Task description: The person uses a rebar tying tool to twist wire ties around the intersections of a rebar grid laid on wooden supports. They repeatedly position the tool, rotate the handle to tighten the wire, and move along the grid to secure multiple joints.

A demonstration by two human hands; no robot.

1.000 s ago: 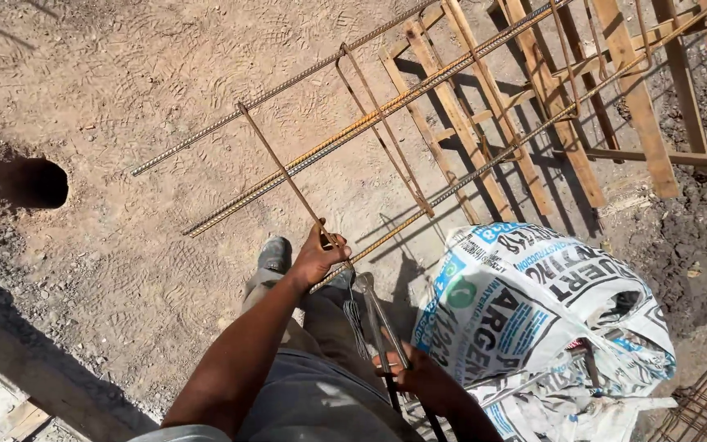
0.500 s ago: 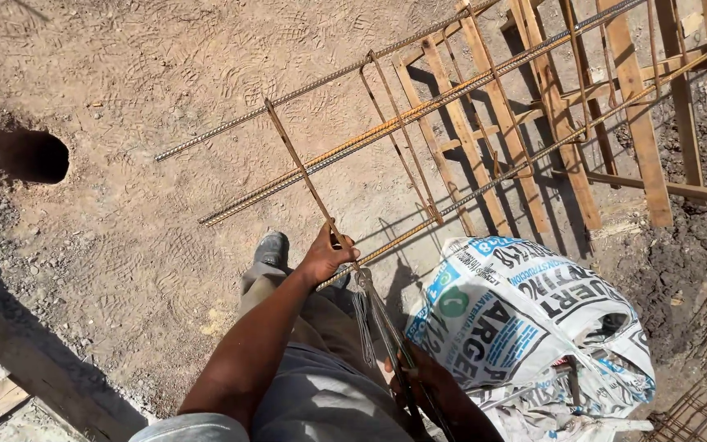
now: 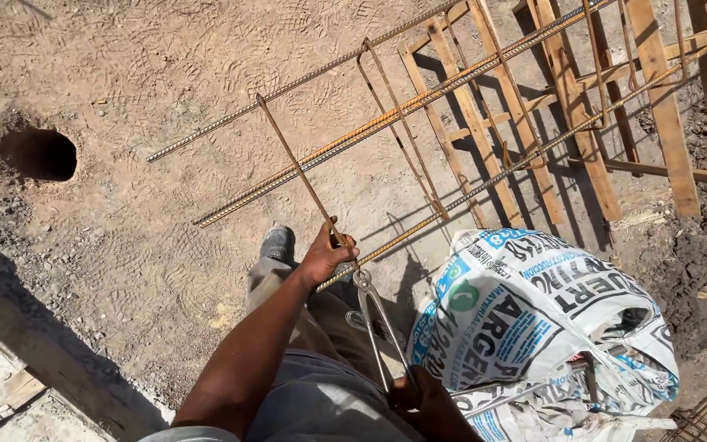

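Left hand (image 3: 326,255) fingers wrapped around a rusty rebar stirrup (image 3: 300,172) at its crossing with a long rebar (image 3: 419,98) — right hand (image 3: 419,397) grips tying pincers (image 3: 378,319) by the handles, beside a printed sack (image 3: 533,327).

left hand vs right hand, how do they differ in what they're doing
The left hand reaches forward and grips a bent rusty stirrup where it meets a long rebar; the right hand stays low near the body, its grip on the handles of metal pincers. The left hand is in full sun and plainly seen; the right hand is shadowed and partly cut off. Both work at the same rebar joint.
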